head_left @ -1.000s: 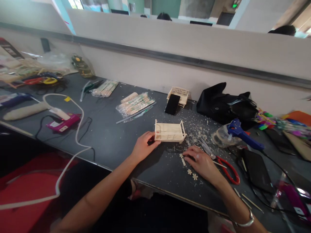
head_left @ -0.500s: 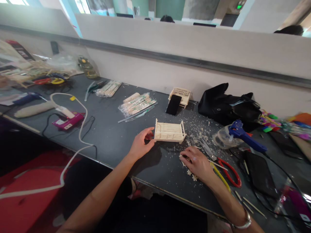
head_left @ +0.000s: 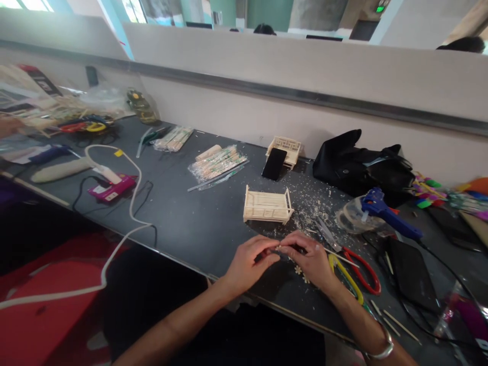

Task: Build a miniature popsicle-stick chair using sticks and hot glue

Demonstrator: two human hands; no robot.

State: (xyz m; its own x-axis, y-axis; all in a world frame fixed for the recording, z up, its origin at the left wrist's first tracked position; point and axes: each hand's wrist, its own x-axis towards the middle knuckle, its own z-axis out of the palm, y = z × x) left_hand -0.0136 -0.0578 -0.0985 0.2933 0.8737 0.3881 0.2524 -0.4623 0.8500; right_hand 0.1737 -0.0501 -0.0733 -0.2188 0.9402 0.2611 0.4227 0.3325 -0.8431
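Observation:
My right hand (head_left: 312, 260) pinches a tiny pale wooden piece (head_left: 279, 247) between thumb and fingertips, low over the table. My left hand (head_left: 252, 263) meets it from the left; its fingertips reach the piece, while the thumb stays a little apart below. Small flower-shaped wooden pieces (head_left: 298, 270) lie under my right hand. Just beyond both hands stands a miniature bed-like frame of thin wooden sticks (head_left: 267, 206), upright and untouched. Scissors with red handles (head_left: 364, 274) lie right of my right hand, beside a yellow-handled tool (head_left: 348, 277) partly hidden by my wrist.
A phone (head_left: 274, 163) leans on a miniature wooden bench (head_left: 292, 147). Wood crumbs cover the table near a blue glue gun (head_left: 389, 211) on a plastic container. A black bag (head_left: 358, 162), bagged sticks (head_left: 221, 162), and a pink power strip (head_left: 112, 188) with a white cable also lie around.
My left hand has left the wooden frame and moved right and nearer to me, meeting my right hand. The right hand has stayed nearly in place, now showing a small piece at its fingertips.

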